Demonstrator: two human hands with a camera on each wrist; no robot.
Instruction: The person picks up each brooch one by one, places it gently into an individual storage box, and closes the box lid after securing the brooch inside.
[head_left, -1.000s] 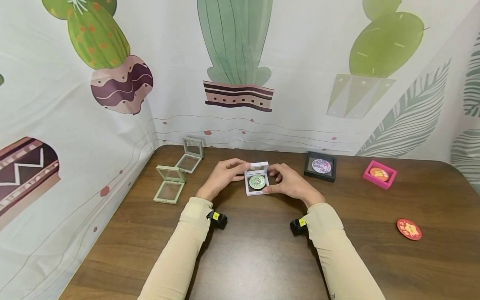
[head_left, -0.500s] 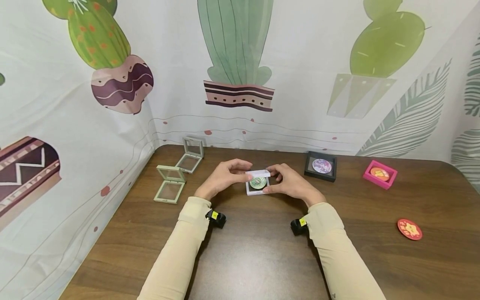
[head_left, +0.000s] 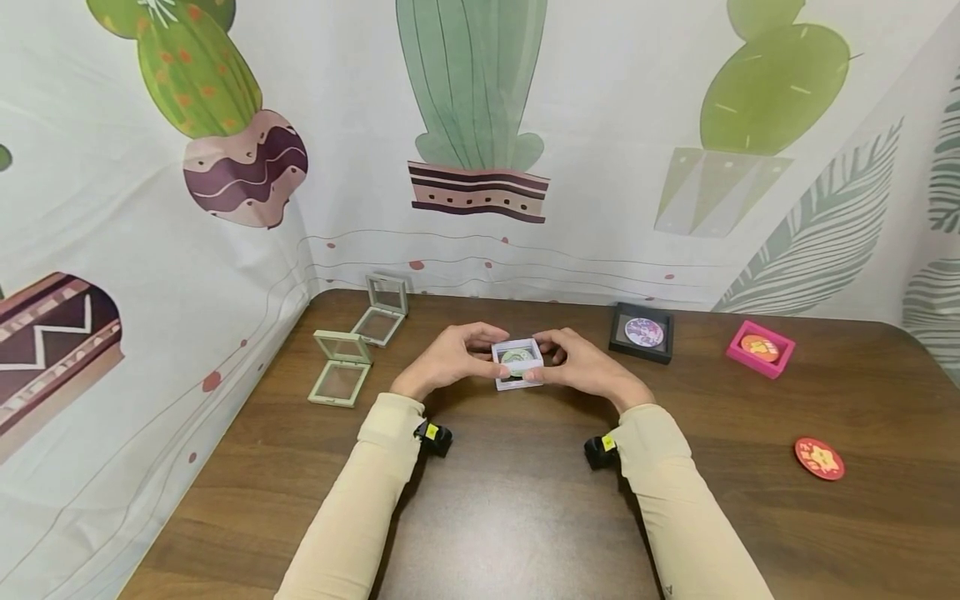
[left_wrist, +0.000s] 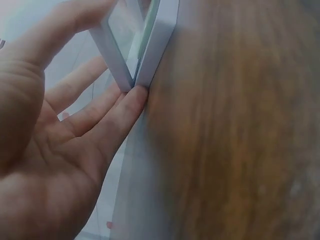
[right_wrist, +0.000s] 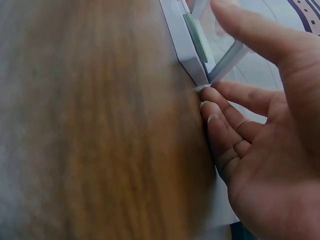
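Note:
A white hinged display case point(head_left: 517, 386) lies on the table in front of me, with a round green badge point(head_left: 517, 357) inside. Its clear-windowed lid point(left_wrist: 111, 55) is tilted partway down over the base. My left hand point(head_left: 457, 360) holds the case at its left side, thumb on the lid and fingers at the hinge edge. From the other side my right hand point(head_left: 583, 364) grips it too, its thumb at the lid's front edge and fingertips near the hinge. In the right wrist view a wedge-shaped gap shows between lid and base point(right_wrist: 182, 47).
Two display cases, one pale green point(head_left: 332, 402) and one greyish point(head_left: 377, 333), stand unfolded at the left. On the right are a black case point(head_left: 640, 352) with a purple badge, a pink box point(head_left: 760, 367) with an orange badge, and a loose red badge point(head_left: 819, 458).
The case's lid has swung down from nearly upright toward the base and the badge. My left thumb has moved onto the lid's front, and the right thumb has shifted onto it as well.

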